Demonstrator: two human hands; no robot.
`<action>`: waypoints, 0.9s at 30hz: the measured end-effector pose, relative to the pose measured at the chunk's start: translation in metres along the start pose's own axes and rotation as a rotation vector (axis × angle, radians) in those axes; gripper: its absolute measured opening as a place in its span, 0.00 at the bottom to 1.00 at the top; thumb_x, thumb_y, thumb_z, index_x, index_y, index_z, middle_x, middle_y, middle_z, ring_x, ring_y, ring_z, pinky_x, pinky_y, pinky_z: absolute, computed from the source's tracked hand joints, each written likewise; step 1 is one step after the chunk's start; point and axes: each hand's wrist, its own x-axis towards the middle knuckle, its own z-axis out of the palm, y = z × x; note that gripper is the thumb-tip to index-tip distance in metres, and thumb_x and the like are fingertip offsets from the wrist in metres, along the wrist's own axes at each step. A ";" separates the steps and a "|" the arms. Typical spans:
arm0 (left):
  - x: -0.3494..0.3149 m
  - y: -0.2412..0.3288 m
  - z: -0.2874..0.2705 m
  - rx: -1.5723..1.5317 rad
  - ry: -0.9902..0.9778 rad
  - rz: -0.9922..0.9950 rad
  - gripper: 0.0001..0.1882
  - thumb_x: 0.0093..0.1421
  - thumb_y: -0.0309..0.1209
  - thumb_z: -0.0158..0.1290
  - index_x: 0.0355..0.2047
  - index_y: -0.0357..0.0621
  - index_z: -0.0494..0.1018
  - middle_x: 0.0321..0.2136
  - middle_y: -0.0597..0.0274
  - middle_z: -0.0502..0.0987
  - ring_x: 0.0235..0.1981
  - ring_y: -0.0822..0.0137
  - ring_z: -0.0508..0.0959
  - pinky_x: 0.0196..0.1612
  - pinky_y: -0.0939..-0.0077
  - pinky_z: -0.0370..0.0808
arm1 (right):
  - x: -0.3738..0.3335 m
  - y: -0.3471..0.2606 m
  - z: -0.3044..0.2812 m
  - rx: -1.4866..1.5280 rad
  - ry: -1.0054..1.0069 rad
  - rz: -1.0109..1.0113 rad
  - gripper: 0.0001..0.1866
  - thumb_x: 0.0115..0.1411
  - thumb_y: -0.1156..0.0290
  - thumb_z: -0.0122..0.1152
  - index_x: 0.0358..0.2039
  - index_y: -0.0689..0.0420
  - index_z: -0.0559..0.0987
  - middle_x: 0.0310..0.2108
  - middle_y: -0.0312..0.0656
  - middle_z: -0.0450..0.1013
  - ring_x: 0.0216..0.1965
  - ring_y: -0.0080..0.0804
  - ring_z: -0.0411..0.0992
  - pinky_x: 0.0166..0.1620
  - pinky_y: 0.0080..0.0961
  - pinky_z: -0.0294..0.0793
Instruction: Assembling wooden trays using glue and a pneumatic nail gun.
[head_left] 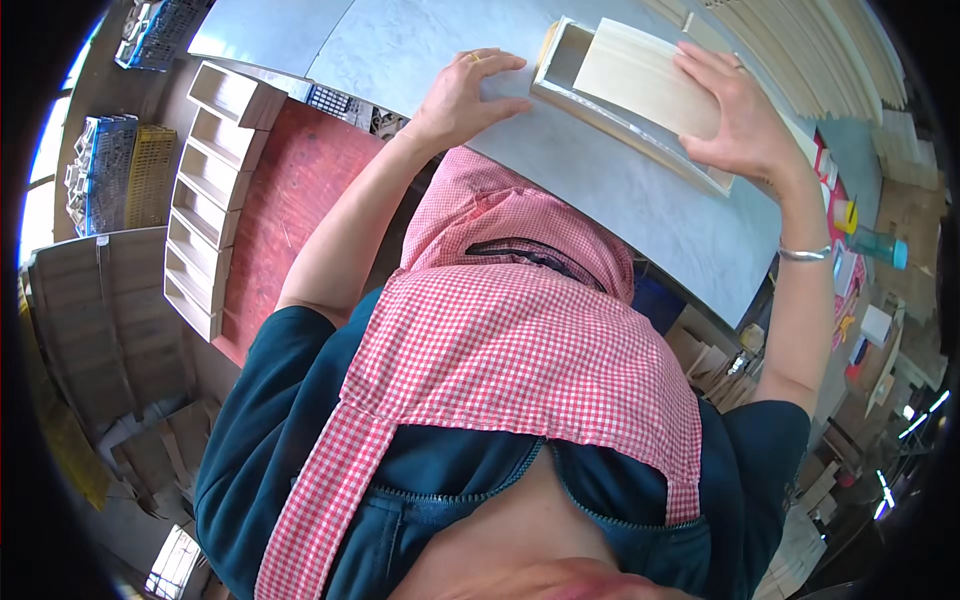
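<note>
A long, shallow wooden box (625, 127) with an open top lies on the pale marbled table in front of me. A thin, light wooden panel (640, 78) is tilted over the box and covers much of its inside. My right hand (742, 118) grips the panel at its right end, thumb on the near side and fingers on the far side. Beside the box's left end, my left hand (462, 98) is apart from it, thumb and fingers spread with nothing between them.
Several small open wooden boxes (205, 225) stand in a row along the red board (290, 205) at left. Stacked wooden strips (800, 50) lie at the far right. Beyond my right wrist are a yellow tape roll (846, 215) and a teal-capped bottle (880, 248). Plastic crates (150, 165) stand far left.
</note>
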 end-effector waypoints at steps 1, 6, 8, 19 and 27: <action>0.002 0.002 -0.001 -0.001 -0.004 0.002 0.24 0.54 0.38 0.66 0.51 0.45 0.80 0.52 0.57 0.78 0.53 0.55 0.75 0.56 0.63 0.77 | 0.000 -0.001 0.001 0.001 -0.001 0.005 0.40 0.41 0.69 0.67 0.60 0.62 0.75 0.65 0.41 0.69 0.62 0.45 0.67 0.68 0.33 0.64; 0.012 0.021 -0.006 -0.004 -0.035 -0.015 0.19 0.55 0.38 0.66 0.45 0.45 0.83 0.45 0.59 0.81 0.50 0.56 0.76 0.51 0.62 0.78 | 0.007 -0.018 0.014 -0.002 0.082 -0.041 0.40 0.42 0.69 0.68 0.61 0.61 0.74 0.65 0.41 0.69 0.62 0.44 0.67 0.68 0.33 0.64; 0.013 0.029 -0.008 0.061 -0.016 -0.034 0.18 0.55 0.39 0.67 0.44 0.45 0.83 0.44 0.59 0.81 0.47 0.59 0.76 0.49 0.63 0.78 | 0.011 -0.022 0.020 0.009 0.071 -0.033 0.40 0.43 0.69 0.67 0.61 0.61 0.74 0.65 0.41 0.68 0.62 0.44 0.68 0.68 0.33 0.64; 0.011 0.033 0.001 0.250 0.112 0.085 0.12 0.57 0.39 0.66 0.37 0.48 0.86 0.37 0.64 0.82 0.40 0.65 0.76 0.52 0.65 0.67 | 0.019 -0.010 0.031 0.086 0.172 -0.238 0.32 0.47 0.63 0.67 0.52 0.65 0.76 0.54 0.54 0.72 0.51 0.53 0.72 0.56 0.39 0.72; 0.013 0.037 0.001 0.227 0.106 0.078 0.11 0.57 0.39 0.65 0.36 0.47 0.86 0.35 0.66 0.82 0.38 0.67 0.76 0.53 0.65 0.66 | 0.017 -0.007 0.038 0.144 0.048 -0.157 0.38 0.44 0.62 0.68 0.54 0.69 0.72 0.57 0.58 0.68 0.53 0.56 0.69 0.59 0.40 0.69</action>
